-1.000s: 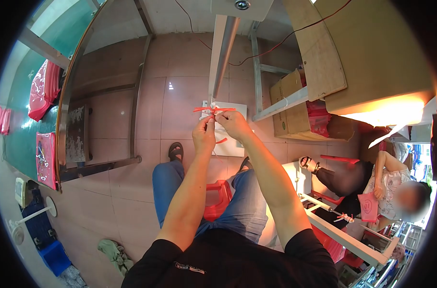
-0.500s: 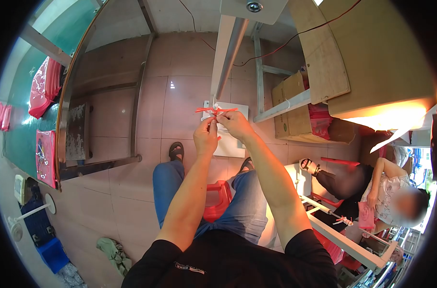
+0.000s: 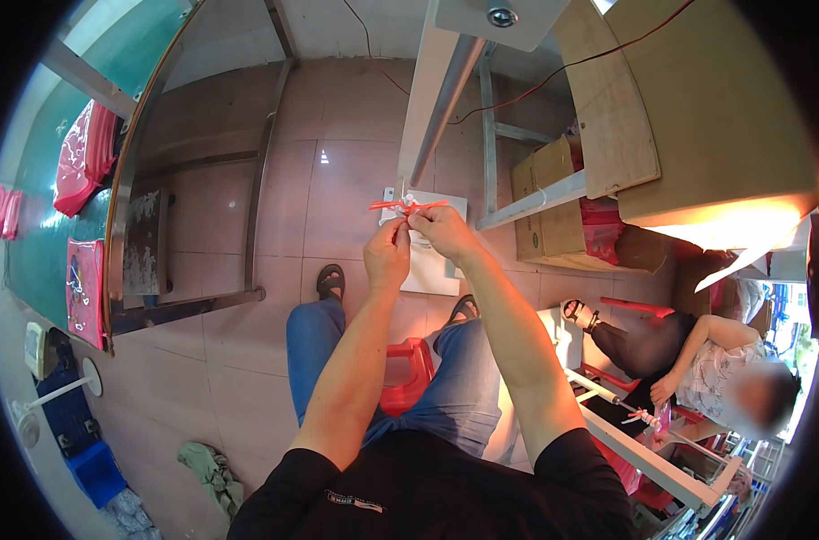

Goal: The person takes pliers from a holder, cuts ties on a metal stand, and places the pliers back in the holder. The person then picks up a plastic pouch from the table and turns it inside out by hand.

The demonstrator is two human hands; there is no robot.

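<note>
Both hands are being held together at twelve o'clock above the knees: left hand and right hand are each pinching closed on the red ribbon. Judged best: ends being kept taut and level while tightening.

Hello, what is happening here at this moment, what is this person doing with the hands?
A seated person holds a thin red strip up in front of them, with the left hand and the right hand pinching it close together near its middle, by a small white piece. The strip's ends stick out sideways. Pink bags lie on the green table at the left. Another person sits at the right.
</note>
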